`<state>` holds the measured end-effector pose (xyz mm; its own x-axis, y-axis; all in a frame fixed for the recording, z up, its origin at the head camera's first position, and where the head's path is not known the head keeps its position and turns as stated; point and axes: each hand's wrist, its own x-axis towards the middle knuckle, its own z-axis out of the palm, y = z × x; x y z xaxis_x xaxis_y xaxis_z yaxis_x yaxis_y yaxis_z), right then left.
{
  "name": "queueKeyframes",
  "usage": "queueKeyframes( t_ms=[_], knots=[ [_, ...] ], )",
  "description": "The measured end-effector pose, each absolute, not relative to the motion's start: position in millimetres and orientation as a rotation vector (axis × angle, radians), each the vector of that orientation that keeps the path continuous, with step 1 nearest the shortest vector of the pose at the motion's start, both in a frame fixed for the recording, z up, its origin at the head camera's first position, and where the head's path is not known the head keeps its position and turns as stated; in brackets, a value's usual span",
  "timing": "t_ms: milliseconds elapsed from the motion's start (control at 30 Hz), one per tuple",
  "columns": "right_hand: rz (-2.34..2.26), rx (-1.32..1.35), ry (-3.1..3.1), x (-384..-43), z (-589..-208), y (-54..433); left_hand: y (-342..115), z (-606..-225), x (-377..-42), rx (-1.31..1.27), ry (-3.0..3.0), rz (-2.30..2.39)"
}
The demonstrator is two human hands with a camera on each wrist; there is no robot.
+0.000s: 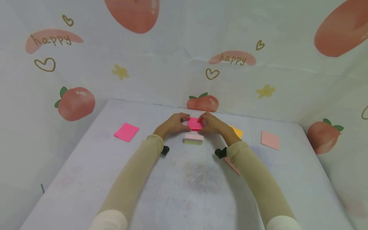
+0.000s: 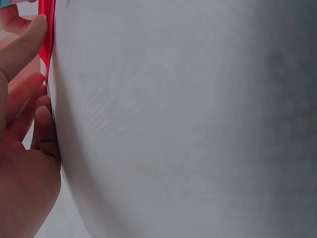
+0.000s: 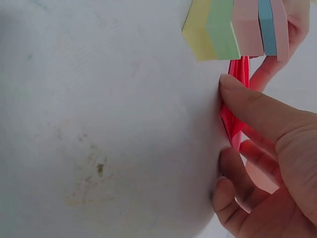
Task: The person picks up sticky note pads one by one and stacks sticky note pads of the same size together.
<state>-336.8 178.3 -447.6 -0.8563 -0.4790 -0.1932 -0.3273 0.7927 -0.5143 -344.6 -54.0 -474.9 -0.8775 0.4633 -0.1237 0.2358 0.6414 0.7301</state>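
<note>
Both hands are at the far middle of the table, one on each side of a small stack of bright pink sticky notes (image 1: pixel 195 123). My left hand (image 1: pixel 174 124) holds the stack's left edge between thumb and fingers. On the opposite edge, my right hand (image 1: pixel 212 124) grips with its thumb at the near corner and a finger over the top. In the right wrist view the pink notes (image 3: pixel 234 116) show as several loose layers under the thumb. Just nearer than them stands a thick block of sticky notes (image 1: pixel 194 138), banded yellow, green, pink and blue in the right wrist view.
A bright pink square note (image 1: pixel 126 132) lies at the left. On the right are an orange note (image 1: pixel 237 131), partly behind the right wrist, and a pale pink note (image 1: pixel 270 140). A salmon note (image 1: pixel 232 166) is partly hidden by the right sleeve. A printed cloth (image 1: pixel 172 80) backs the table.
</note>
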Motion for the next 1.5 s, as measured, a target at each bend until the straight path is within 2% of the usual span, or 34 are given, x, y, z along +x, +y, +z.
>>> queueKeyframes(
  t_ms=[833,1500],
  knots=[
    [-0.662,-0.637,2.724,-328.9,-436.9,188.6,-50.9,-472.6,-347.0,0.540,2.535,0.977],
    [-0.732,-0.548,2.873,-297.1,-427.2,225.4,-57.0,-474.1,-341.3,0.569,2.499,1.162]
  ],
)
